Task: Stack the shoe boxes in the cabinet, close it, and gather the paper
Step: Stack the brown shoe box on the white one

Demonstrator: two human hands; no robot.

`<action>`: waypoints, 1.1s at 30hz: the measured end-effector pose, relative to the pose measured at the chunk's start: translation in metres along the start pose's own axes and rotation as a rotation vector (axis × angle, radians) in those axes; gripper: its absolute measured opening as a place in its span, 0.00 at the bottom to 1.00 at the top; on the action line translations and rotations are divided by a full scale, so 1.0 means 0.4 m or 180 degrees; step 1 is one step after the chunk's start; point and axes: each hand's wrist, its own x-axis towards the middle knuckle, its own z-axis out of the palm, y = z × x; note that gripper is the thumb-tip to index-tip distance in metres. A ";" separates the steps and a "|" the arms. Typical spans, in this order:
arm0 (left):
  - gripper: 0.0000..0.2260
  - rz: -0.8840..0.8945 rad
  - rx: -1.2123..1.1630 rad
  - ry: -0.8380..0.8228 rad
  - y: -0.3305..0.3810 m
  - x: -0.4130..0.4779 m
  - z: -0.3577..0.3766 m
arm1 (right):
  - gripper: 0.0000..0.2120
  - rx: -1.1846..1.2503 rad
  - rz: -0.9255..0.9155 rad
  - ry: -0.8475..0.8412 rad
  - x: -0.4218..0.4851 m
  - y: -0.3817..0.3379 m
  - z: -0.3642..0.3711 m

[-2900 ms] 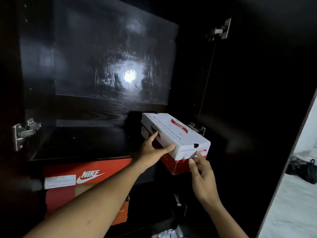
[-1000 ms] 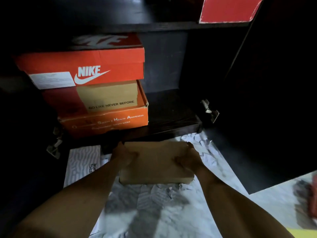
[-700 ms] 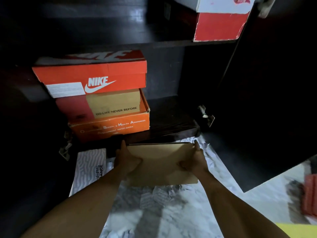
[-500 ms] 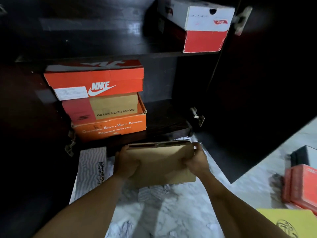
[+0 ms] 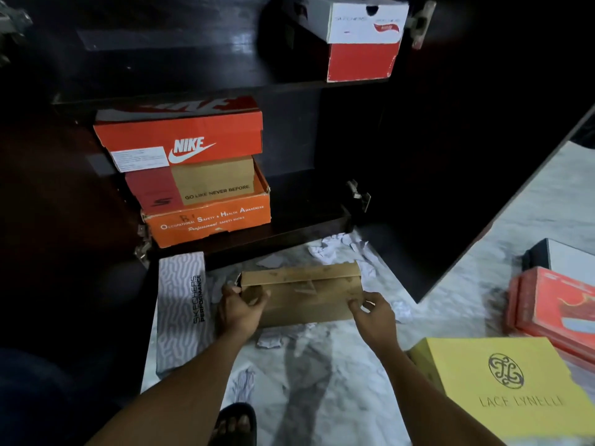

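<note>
Dim room: a white marble floor point(image 5: 328, 378) strewn with crumpled paper point(image 5: 324, 251) before an open dark cabinet point(image 5: 306, 206). The left hand point(image 5: 240, 312) and right hand point(image 5: 375, 317) grip a brown shoe box point(image 5: 306, 292) by its ends, fingers curled.

The marble floor point(image 5: 322, 391) bears paper scraps point(image 5: 325, 252), a grey Skechers box point(image 5: 182, 313) and a yellow box point(image 5: 502, 381); the lower shelf point(image 5: 306, 217), an orange box point(image 5: 209, 222)

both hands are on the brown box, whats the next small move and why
Probably raise the brown box toward the bare shelf right of the orange stack: the left hand and right hand grip its ends, and that spot looks free.
</note>
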 end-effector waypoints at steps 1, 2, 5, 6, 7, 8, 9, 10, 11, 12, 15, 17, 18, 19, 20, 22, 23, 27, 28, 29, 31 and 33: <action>0.30 0.0022 0.0014 -0.0005 0.001 -0.006 -0.007 | 0.13 -0.0003 -0.0018 0.0100 -0.010 -0.001 -0.007; 0.32 0.0058 -0.0018 -0.0019 0.005 -0.014 -0.015 | 0.13 -0.0003 -0.0035 0.0176 -0.020 -0.002 -0.014; 0.41 0.0026 -0.0304 -0.0202 0.001 -0.028 -0.025 | 0.24 0.0027 0.0133 0.0046 -0.046 0.011 -0.037; 0.47 -0.0023 -0.0344 -0.0307 -0.006 -0.035 -0.028 | 0.30 -0.0015 0.0203 -0.0082 -0.052 0.022 -0.044; 0.51 -0.0094 -0.0327 -0.0419 -0.017 -0.046 -0.033 | 0.36 -0.0087 0.0263 -0.0229 -0.059 0.034 -0.053; 0.53 -0.0136 -0.0257 -0.0525 -0.033 -0.055 -0.039 | 0.41 -0.0136 0.0312 -0.0367 -0.067 0.047 -0.060; 0.52 -0.0177 -0.0191 -0.0630 -0.052 -0.064 -0.042 | 0.45 -0.0148 0.0339 -0.0489 -0.075 0.062 -0.066; 0.50 -0.0186 -0.0116 -0.0750 -0.069 -0.075 -0.046 | 0.48 -0.0105 0.0361 -0.0582 -0.085 0.076 -0.072; 0.49 -0.0212 -0.0035 -0.0896 -0.085 -0.083 -0.050 | 0.50 -0.0029 0.0381 -0.0668 -0.093 0.091 -0.076; 0.49 -0.0229 0.0023 -0.1059 -0.097 -0.088 -0.052 | 0.52 0.0051 0.0411 -0.0755 -0.101 0.102 -0.080; 0.54 -0.0220 0.0015 -0.1502 -0.134 -0.088 -0.053 | 0.48 0.0233 0.0522 -0.1025 -0.123 0.129 -0.084; 0.56 -0.0174 -0.0026 -0.1625 -0.162 -0.088 -0.051 | 0.38 0.0218 0.0457 -0.1122 -0.133 0.142 -0.082; 0.55 -0.0136 -0.0052 -0.1658 -0.170 -0.093 -0.052 | 0.39 0.0219 0.0400 -0.1137 -0.134 0.151 -0.079; 0.54 -0.0085 -0.0099 -0.1683 -0.174 -0.098 -0.051 | 0.42 0.0246 0.0340 -0.1164 -0.133 0.159 -0.074; 0.54 -0.0023 -0.0156 -0.1703 -0.182 -0.099 -0.048 | 0.43 0.0286 0.0278 -0.1194 -0.132 0.162 -0.071; 0.51 0.0095 -0.0252 -0.1703 -0.186 -0.104 -0.045 | 0.43 0.0326 0.0167 -0.1206 -0.129 0.164 -0.067; 0.50 0.0156 -0.0299 -0.1685 -0.187 -0.104 -0.043 | 0.42 0.0345 0.0146 -0.1173 -0.128 0.161 -0.068; 0.51 0.0425 -0.0547 -0.1606 -0.138 -0.100 -0.051 | 0.38 0.0384 -0.0125 -0.1073 -0.117 0.104 -0.090; 0.49 0.0545 -0.0543 -0.1540 -0.107 -0.098 -0.059 | 0.36 0.0404 -0.0223 -0.1045 -0.110 0.076 -0.100; 0.47 0.0675 -0.0559 -0.1487 -0.072 -0.092 -0.066 | 0.35 0.0438 -0.0304 -0.1026 -0.099 0.044 -0.111; 0.44 0.0934 -0.0562 -0.1303 0.013 -0.077 -0.089 | 0.40 0.0472 -0.0526 -0.0939 -0.075 -0.030 -0.142; 0.44 0.1189 -0.0551 -0.1097 0.107 -0.065 -0.121 | 0.47 0.0481 -0.0797 -0.0863 -0.060 -0.117 -0.173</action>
